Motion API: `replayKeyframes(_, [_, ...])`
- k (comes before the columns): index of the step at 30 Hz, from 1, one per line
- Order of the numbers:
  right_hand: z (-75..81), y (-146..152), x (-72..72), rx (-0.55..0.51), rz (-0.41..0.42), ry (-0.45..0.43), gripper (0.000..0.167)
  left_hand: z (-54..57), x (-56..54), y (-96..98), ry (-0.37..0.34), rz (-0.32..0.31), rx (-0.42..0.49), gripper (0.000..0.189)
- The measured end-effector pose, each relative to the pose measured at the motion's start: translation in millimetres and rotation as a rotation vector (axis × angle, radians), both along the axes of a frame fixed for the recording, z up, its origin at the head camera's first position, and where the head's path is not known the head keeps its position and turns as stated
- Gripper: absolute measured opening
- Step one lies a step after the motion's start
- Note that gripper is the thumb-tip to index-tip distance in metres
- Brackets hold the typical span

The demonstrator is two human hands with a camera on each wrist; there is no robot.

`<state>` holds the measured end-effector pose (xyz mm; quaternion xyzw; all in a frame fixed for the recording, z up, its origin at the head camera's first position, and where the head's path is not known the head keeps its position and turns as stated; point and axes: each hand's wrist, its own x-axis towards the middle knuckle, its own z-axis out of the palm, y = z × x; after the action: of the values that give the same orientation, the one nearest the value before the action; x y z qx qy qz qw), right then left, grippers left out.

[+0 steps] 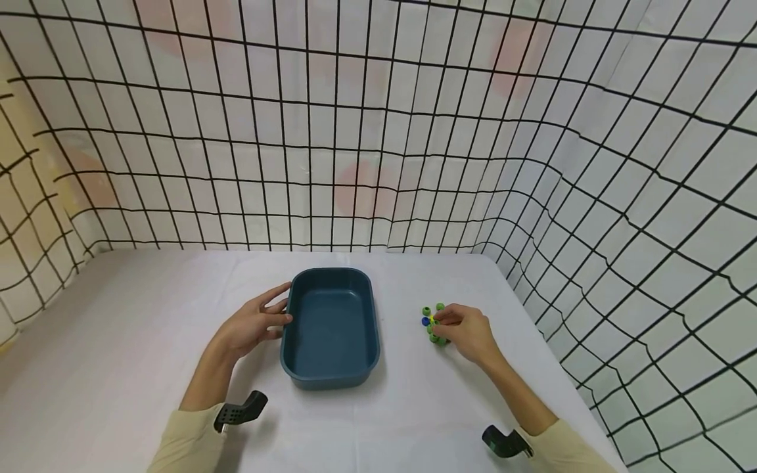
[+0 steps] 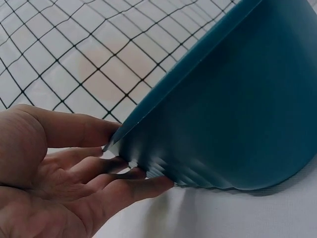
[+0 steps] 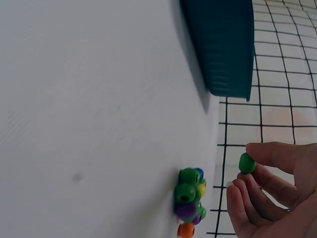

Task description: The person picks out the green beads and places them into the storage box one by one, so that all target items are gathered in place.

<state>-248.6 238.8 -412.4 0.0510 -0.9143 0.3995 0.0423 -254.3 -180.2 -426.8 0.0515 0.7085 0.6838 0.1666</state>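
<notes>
Black wire grid (image 1: 336, 106) stands at 12 o'clock behind the white cloth (image 1: 106, 341) where we work. We judge the step in hand to be picking a green bead (image 3: 247, 163) from the pile (image 1: 434, 337); the next move seems to call for a steady pinch, with that bead clear of its neighbours. Our left hand (image 1: 251, 322) is at 9 o'clock of the blue tray (image 1: 334, 380), its fingers spread and loose, touching the outer wall, with the thumb at the rim. Well apart from the tray, at its 3 o'clock, sits the pile, mostly green, with a blue bead (image 1: 426, 321) at its 9 o'clock side. Our right hand (image 1: 470, 334), at the pile's 3 o'clock, pinches the green bead between thumb and fingertip, held apart from the others.
</notes>
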Motion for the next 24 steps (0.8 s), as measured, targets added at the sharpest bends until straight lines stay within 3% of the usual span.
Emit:
replayKeyframes(11, [7.5, -29, -13.3, -0.033, 0.048, 0.064, 0.016, -0.9, 0.2, 1.3, 0.006, 0.015, -0.012, 0.077])
replayKeyframes(24, [15.9, -65, -23.6, -0.046, 0.087, 0.212, 0.016, 1.0, -0.7, 2.1, -0.002, 0.02, -0.007, 0.077])
